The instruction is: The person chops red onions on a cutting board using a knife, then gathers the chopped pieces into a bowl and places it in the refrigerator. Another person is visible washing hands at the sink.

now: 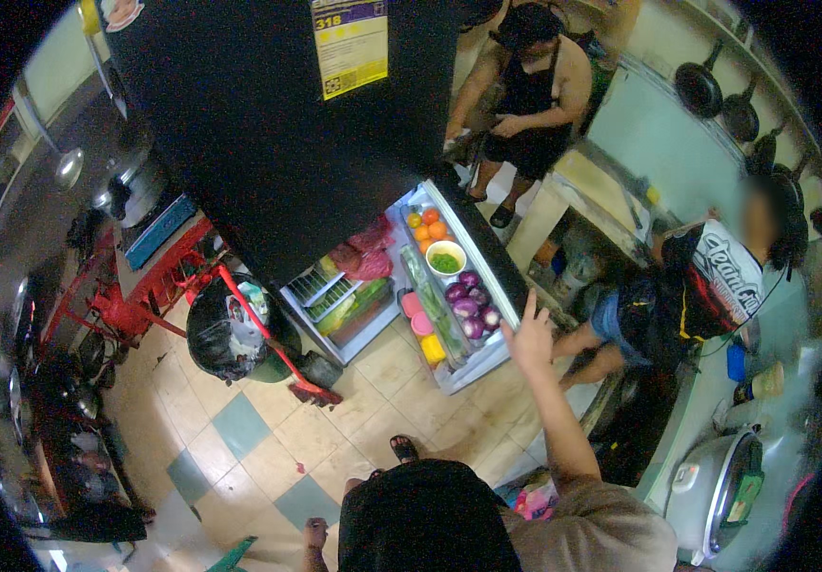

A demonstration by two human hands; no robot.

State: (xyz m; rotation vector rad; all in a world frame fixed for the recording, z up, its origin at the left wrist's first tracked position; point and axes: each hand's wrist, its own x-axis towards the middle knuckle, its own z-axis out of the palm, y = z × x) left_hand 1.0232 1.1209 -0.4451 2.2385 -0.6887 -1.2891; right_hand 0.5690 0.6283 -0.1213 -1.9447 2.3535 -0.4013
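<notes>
My right hand (531, 336) grips the outer edge of an open black refrigerator door (500, 254), fingers spread over its dark face. Red onions (465, 308), a white bowl (446, 258) of chopped greens and orange and yellow round produce (430, 227) fill one door shelf. Alongside lie long green vegetables (433, 304) in a clear bin, with pink containers (421, 324) and a yellow item (432, 349). Inside the refrigerator (275, 143) are bagged red meat (368, 261) and a clear drawer (357, 314) of vegetables. My left hand (316, 533) hangs low, curled, with nothing visible in it.
A lined bin (203, 343) and red-handled broom (261, 322) stand left of the refrigerator. One person (532, 100) sits beyond the door; another person (711, 279) is at the right. A rice cooker (711, 493) rests on the right counter. Tiled floor (311, 436) lies before me.
</notes>
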